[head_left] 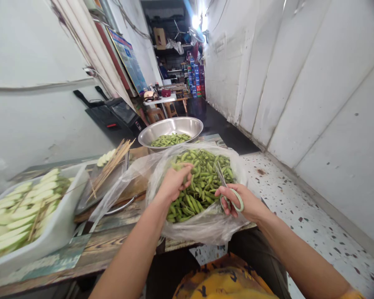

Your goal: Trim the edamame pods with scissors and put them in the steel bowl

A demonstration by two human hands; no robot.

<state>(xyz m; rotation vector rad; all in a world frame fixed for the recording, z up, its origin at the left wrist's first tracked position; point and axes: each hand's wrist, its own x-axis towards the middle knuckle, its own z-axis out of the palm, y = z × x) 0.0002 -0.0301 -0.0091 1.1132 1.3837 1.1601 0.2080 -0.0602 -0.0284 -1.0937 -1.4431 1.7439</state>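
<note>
A clear plastic bag (198, 232) full of green edamame pods (202, 170) lies open in front of me. My right hand (239, 199) is closed round scissors (220, 176) with pale green handles, their blades pointing up and away over the right side of the pods. Over the left side of the bag, my left hand (174, 182) has its fingers curled in. A blurred green pod shows at the top of that hand, seemingly held. Just behind the bag stands a wide steel bowl (191, 135) with more pods at its bottom.
On the left, a white tub (57, 216) holds pale green slices on skewers. Bare wooden sticks (110, 166) lie on a tray beside it. The worn wooden table (102, 249) runs beneath; a speckled floor (302, 203) and white wall (330, 104) are at right.
</note>
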